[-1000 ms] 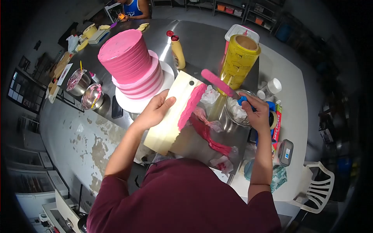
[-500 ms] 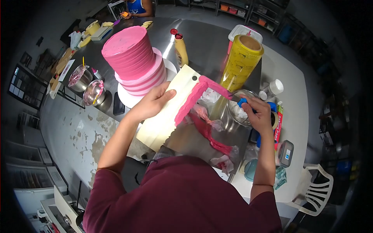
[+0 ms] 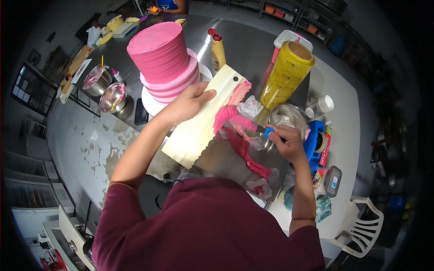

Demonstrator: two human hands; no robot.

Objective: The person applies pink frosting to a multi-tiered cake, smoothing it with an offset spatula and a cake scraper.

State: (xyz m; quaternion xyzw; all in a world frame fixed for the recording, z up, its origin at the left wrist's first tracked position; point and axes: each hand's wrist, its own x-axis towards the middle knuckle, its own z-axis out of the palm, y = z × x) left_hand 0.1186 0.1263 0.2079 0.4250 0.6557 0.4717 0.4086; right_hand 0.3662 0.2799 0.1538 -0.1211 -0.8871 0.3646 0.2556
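Observation:
My left hand [image 3: 193,103] is closed on a pale yellow cake comb [image 3: 192,137], holding it tilted. One long edge is wavy, and a thin pink smear remains near its top corner. My right hand [image 3: 290,143] grips the blue handle of a spatula [image 3: 268,132]. Its blade, coated in pink, lies against the comb's wavy edge with a thick lump of pink frosting [image 3: 222,116]. Just beyond my left hand stands a two-tier pink cake [image 3: 165,61], its lower tier striped, on a white cake board [image 3: 148,100]. Beside my right hand is a metal bowl [image 3: 296,113].
Pink-stained piping bags [image 3: 246,156] lie below the spatula. A yellow roll of plastic wrap [image 3: 287,74] stands behind the bowl. Other things are a squeeze bottle [image 3: 218,53], frosting-smeared bowls [image 3: 113,97], a phone [image 3: 141,112] and a blue tape dispenser [image 3: 312,147]. Another person [image 3: 172,6] is at the far end.
The spatula has moved down along the comb's edge, gathering the thick pink strip into a lump and leaving a thin smear near the top. The view has shifted slightly.

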